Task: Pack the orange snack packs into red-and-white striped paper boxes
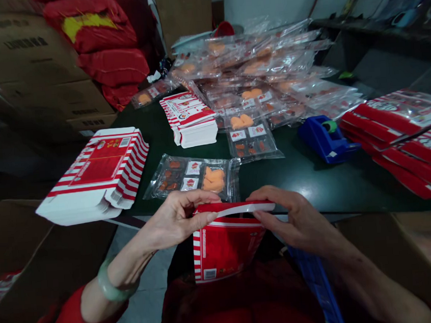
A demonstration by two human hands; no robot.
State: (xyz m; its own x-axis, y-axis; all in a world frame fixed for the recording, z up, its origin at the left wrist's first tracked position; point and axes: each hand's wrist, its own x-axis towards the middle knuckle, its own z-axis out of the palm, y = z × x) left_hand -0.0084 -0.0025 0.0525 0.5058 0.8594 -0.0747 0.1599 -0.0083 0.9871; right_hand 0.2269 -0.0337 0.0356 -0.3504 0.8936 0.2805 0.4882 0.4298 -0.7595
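While in both hands (177, 220) (297, 220), red carton (225, 244) (print unreadable)

The 2 hands, the left hand (177, 220) and the right hand (293, 215), have a red box (225, 244) between them. Just in front of the left hand lies a clear bag (191, 180), so it is in the way there. In front of the right hand, a hand could pass over the dark table (295, 190) up to the blue tape holder (326, 139). Past that, a pile of red boxes (402, 138) blocks the way. Farther left, a stack of flat boxes (98, 174) stands in the way. Low on both sides sit brown boxes (391, 247).
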